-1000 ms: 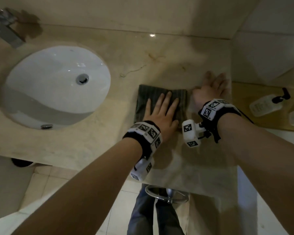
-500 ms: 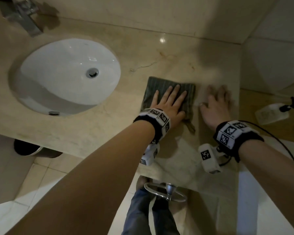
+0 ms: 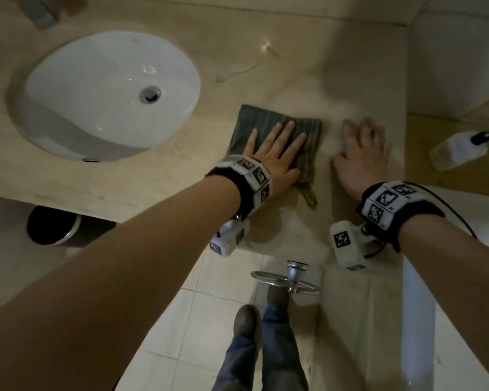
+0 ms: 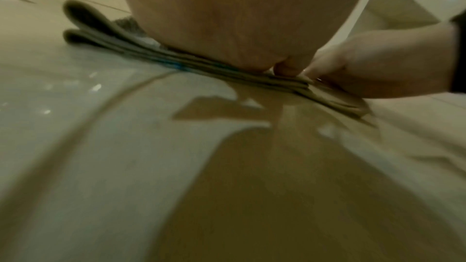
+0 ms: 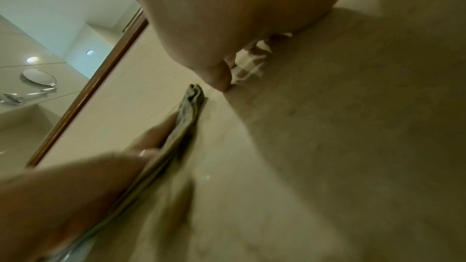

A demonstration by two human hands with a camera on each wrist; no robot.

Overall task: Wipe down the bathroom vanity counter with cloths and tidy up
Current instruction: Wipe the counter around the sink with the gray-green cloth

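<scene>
A dark green striped cloth [image 3: 251,119], folded, lies on the beige marble counter [image 3: 280,60] right of the sink. My left hand [image 3: 277,145] presses flat on it with the fingers spread and straight. The left wrist view shows the cloth's folded layers [image 4: 105,35] under my palm. A hanging loop [image 3: 309,194] trails from its near corner. My right hand [image 3: 362,153] rests on the counter beside it, over a small pale checked cloth [image 5: 248,69] that peeks out under the fingers [image 3: 332,143]. The thumb touches the stone.
A white oval basin [image 3: 110,91] is set in the counter at left, with a tap [image 3: 40,12] behind it. A pump bottle [image 3: 458,149] lies on a wooden ledge at right, past a wall corner. Below the counter edge are a dark bin [image 3: 54,225] and a towel ring [image 3: 288,280].
My right hand has drawn back from the far side of the counter toward me and now sits level with the left. The left hand stays flat on the dark cloth.
</scene>
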